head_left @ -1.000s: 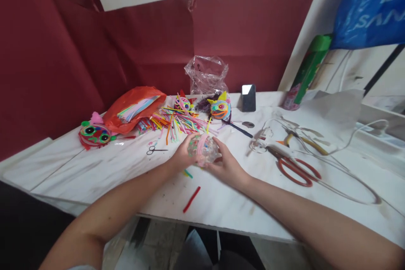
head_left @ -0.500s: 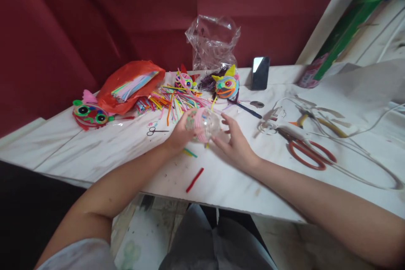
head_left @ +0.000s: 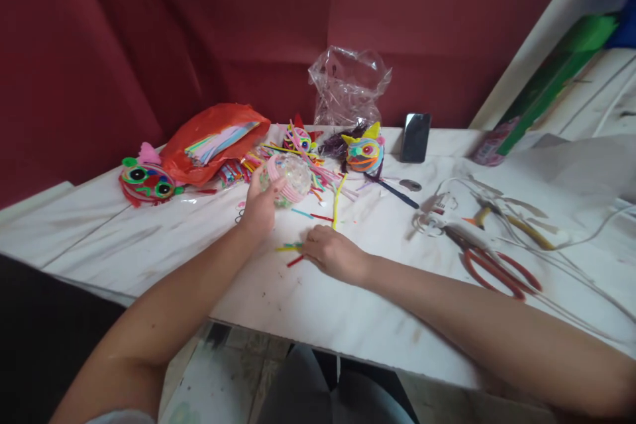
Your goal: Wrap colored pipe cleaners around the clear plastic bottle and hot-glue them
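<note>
Centre of a white marbled table (head_left: 348, 331): one clear ball (head_left: 300, 175), wound with pale pink bands, raised in the left hand (head_left: 261, 207), fingers and thumb closed around its near side. Right hand (head_left: 335, 255): low at the tabletop, fingers curled down among cut strips; whether it grips one cannot be told.

Beside the right hand: one short red strip (head_left: 295, 261); short yellow and green strips (head_left: 285, 249), together; one longer yellow strip (head_left: 338, 202), just beyond the knuckles.

Far left: one red figure (head_left: 149, 183) with green-ringed eyes, next to a red bag (head_left: 199, 127) holding pastel strips (head_left: 223, 140).

Behind the ball: one small striped head with red ears (head_left: 297, 139); one multicoloured head with yellow ears (head_left: 365, 155); one crumpled clear bag (head_left: 350, 86).

Right: one dark phone (head_left: 416, 138), propped nearly upright; one pair of red-handled scissors (head_left: 499, 271), near yellow-handled pliers (head_left: 531, 235).
</note>
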`<state>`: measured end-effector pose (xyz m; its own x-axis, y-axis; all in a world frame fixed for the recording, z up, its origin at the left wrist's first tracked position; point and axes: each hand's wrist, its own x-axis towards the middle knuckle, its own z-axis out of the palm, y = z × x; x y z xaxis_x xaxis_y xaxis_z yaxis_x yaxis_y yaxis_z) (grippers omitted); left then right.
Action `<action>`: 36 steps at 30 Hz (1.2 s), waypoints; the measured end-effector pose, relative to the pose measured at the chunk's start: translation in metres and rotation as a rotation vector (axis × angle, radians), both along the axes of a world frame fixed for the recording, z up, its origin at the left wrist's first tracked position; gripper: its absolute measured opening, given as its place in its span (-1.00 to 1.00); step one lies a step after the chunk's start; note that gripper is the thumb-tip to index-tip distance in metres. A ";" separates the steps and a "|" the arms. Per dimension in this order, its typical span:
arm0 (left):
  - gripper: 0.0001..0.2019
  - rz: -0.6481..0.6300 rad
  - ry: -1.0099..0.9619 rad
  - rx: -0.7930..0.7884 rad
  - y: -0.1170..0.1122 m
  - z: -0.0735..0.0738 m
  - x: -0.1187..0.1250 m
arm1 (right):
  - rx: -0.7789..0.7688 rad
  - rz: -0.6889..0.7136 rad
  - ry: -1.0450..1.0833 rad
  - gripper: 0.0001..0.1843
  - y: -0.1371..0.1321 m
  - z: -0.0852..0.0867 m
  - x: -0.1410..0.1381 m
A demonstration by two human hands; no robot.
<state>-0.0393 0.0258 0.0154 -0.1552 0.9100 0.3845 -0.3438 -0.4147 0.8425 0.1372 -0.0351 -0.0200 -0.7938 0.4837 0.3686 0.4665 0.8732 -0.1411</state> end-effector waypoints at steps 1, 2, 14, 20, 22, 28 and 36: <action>-0.40 0.006 0.012 0.018 0.000 0.000 -0.001 | -0.045 -0.055 0.014 -0.77 0.011 0.000 -0.005; -0.41 0.014 0.025 0.038 0.000 0.001 -0.002 | -0.100 -0.113 0.040 -0.79 0.022 0.000 -0.011; -0.39 -0.005 0.086 -0.012 -0.008 0.008 -0.001 | -0.359 -0.549 0.455 -0.76 0.100 0.039 0.042; -0.35 0.000 0.179 -0.093 -0.014 -0.001 0.005 | -0.481 -0.586 0.456 -0.80 0.061 0.014 0.063; -0.35 0.008 0.240 -0.117 -0.016 -0.004 0.005 | -0.475 -0.551 0.430 -0.83 0.046 0.005 0.054; -0.38 -0.065 0.329 -0.172 -0.023 -0.004 0.007 | -0.435 -0.561 0.347 -0.81 0.041 0.003 0.049; -0.43 0.125 0.110 -0.070 -0.006 0.000 -0.003 | -0.415 -0.787 0.427 -0.81 0.074 0.003 0.085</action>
